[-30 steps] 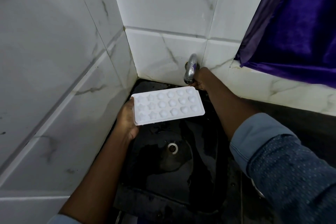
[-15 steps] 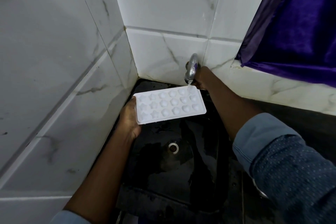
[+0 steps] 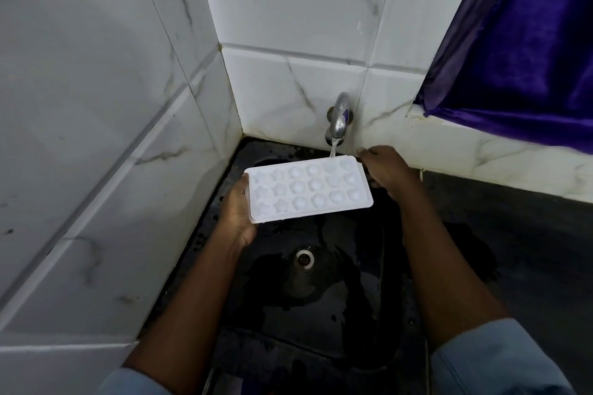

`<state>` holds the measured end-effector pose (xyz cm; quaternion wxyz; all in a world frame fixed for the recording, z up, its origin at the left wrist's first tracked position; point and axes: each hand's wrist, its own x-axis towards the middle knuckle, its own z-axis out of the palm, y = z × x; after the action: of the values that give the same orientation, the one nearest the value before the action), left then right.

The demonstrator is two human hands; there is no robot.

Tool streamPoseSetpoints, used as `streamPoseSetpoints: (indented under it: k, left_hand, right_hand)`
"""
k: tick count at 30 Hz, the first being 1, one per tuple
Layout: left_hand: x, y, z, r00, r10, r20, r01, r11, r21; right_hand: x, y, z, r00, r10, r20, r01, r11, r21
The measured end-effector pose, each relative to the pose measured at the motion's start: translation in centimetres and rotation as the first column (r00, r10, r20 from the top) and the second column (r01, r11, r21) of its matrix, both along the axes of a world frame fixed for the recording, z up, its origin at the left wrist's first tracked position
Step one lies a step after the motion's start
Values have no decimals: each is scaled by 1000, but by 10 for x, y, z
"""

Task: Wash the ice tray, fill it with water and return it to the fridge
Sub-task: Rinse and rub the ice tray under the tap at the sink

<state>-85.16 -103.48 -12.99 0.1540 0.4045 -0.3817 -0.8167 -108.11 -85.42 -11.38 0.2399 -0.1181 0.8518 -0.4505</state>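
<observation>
A white ice tray (image 3: 308,191) with star and round moulds is held level over the black sink (image 3: 353,314). My left hand (image 3: 236,215) grips its left end from below. A metal tap (image 3: 340,119) on the tiled wall pours a thin stream of water onto the tray's far right corner. My right hand (image 3: 383,168) is at the tray's right end, below the tap; whether its fingers hold the tray's edge cannot be told.
The drain (image 3: 304,259) lies in the wet sink basin below the tray. White marble tiled walls (image 3: 112,138) close in on the left and back. A purple curtain (image 3: 519,42) hangs at the upper right above a dark counter (image 3: 529,250).
Water started flowing from the tap. My right hand left the tap and dropped to the tray's right end. The tray shifted slightly right under the stream.
</observation>
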Motion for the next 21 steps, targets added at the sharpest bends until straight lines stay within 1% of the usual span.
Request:
streamPoseSetpoints:
  k: [2,6,11,14,17,21]
  left_hand:
    - [-1,4,2,1000,-6,-4,6,1000,0]
    - [-8,12,6,999,-34,-1,34,999,-15]
    - [-22,19,6,997,-72,-2,72,997,-18]
    - [-30,22,4,996,-84,4,84,996,5]
    - [-39,26,1,994,-108,4,108,994,-7]
    - [-52,32,-2,989,-144,18,145,989,-22]
  right_hand:
    - [12,14,-10,998,-27,59,29,999,-28]
    - [29,28,-18,991,-82,107,92,992,-89]
    - [33,32,-20,978,-173,112,187,974,-130]
    - [28,38,-17,973,-217,78,225,968,-114]
    - [21,48,-14,970,-243,33,245,964,-106]
    - [14,60,-9,958,-281,56,286,949,-134]
